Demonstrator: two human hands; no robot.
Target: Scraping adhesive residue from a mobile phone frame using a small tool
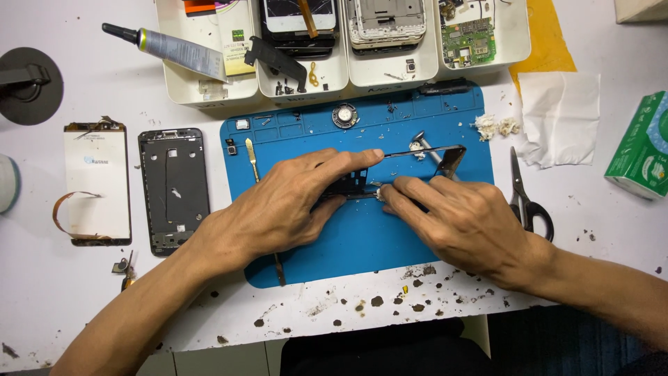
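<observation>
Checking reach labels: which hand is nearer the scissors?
Right. The right hand lies just left of the scissors, almost touching the handles. The left hand is farther left, on the blue mat beyond the right hand.

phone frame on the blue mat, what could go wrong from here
1. The thin phone frame is tilted up off the blue mat between the left hand and right hand; pressing could bend it.
2. Small loose parts scattered on the mat may get swept off.
3. The scissors lie beside the right hand.
</observation>
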